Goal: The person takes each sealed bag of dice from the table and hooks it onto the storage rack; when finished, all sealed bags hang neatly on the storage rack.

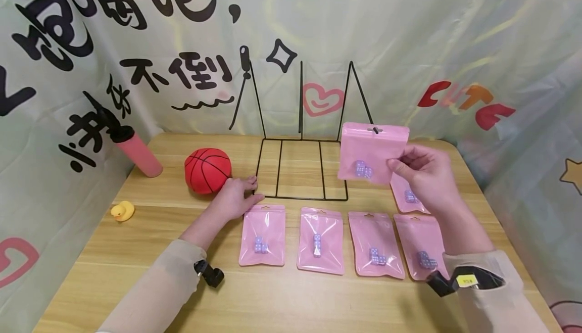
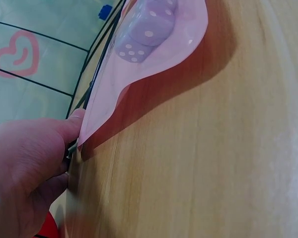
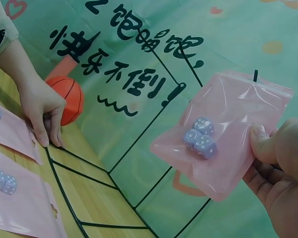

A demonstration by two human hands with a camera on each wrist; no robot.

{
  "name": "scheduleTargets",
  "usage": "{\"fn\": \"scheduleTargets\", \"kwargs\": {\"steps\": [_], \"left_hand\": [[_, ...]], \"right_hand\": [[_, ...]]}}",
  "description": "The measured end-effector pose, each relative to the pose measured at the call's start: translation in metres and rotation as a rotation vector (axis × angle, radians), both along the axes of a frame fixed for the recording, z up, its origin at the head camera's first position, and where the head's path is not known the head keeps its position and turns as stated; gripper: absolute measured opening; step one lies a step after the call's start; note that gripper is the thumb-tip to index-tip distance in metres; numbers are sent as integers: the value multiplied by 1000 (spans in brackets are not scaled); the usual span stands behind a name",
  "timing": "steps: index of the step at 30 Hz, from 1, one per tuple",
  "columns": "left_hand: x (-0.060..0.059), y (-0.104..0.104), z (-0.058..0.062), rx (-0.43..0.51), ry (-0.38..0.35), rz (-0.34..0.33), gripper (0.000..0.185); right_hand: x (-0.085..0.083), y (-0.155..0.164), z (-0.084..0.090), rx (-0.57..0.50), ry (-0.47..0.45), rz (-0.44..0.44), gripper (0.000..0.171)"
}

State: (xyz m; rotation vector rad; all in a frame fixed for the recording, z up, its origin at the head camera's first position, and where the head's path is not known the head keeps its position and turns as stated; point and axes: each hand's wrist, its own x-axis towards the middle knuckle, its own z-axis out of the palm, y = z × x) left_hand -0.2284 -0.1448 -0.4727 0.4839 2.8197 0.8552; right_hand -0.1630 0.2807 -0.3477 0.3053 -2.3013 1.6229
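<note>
Holding item one: pink pouch [image 1: 373,152], raised above the table [image 1: 136,252] at the right upright of the black wire rack [image 1: 300,171], its hang hole at a hook on that upright; whether it is seated on the hook cannot be told. Right hand [image 1: 425,176] pinches the pouch's lower right edge, thumb in front, other fingers curled behind. Contents: small purple dice [image 3: 201,136], clustered near the bottom.

Left hand [image 1: 234,199]: flat on the tabletop at the rack's front left corner, fingers straight and close together, fingertips touching the base wire.

Row of four more pink pouches in front of the rack, each with dice; nearest the left hand lies the leftmost pouch [image 1: 262,234]. Fifth pouch [image 1: 406,196] lies partly hidden behind the right hand.

Also present: red ball [image 1: 207,170], pink bottle [image 1: 136,152], yellow duck [image 1: 123,210].
</note>
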Motion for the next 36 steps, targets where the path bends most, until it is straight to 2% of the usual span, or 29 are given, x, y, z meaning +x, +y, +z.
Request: {"fn": "scheduleTargets", "kwargs": {"steps": [3, 9, 16, 20, 23, 36], "left_hand": [[0, 0, -1, -2, -3, 5, 53], [-1, -1, -3, 4, 5, 5, 52], [-1, -1, -5, 4, 5, 8, 52], [-1, -1, -5, -1, 3, 15, 53], [-1, -1, -5, -5, 9, 11, 52], [0, -1, -3, -6, 12, 9, 53]], "right_hand": [[-4, -1, 0, -6, 4, 5, 9], [-12, -2, -1, -45, -8, 14, 20], [-22, -3, -3, -33, -60, -4, 2], [-30, -3, -3, -5, -84, -20, 13], [-37, -3, -2, 9, -88, -26, 14], [-66, -4, 4, -23, -84, -36, 2]]}}
